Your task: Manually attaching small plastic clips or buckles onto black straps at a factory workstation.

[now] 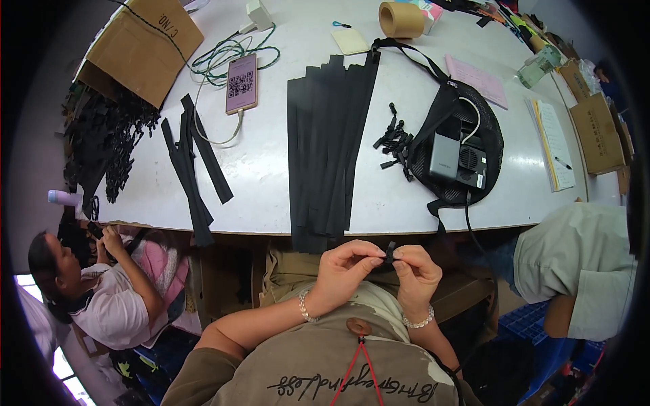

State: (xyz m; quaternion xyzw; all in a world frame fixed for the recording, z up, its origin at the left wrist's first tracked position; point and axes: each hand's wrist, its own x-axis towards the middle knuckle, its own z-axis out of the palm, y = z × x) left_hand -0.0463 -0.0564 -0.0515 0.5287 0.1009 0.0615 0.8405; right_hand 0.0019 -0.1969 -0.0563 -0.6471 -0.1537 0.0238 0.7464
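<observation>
Just beyond the table's near edge, above my lap, a small black piece (390,252) is pinched between both hands. My left hand (344,269) grips it from the left with thumb and forefinger. From the right, the thumb and forefinger of my right hand (418,274) close on the same piece. Its exact kind is too small to make out. Long black fabric strips (325,149) lie side by side on the table in front of me, their near ends reaching over the edge. A loose cluster of small black pieces (396,142) rests right of the strips.
A black mesh bag (489,115) with grey and black devices sits at right, its cable running down beside me. More strips (186,169), a charging phone (242,84), and a cardboard box (145,51) with a black heap (108,139) are left. People sit on both sides.
</observation>
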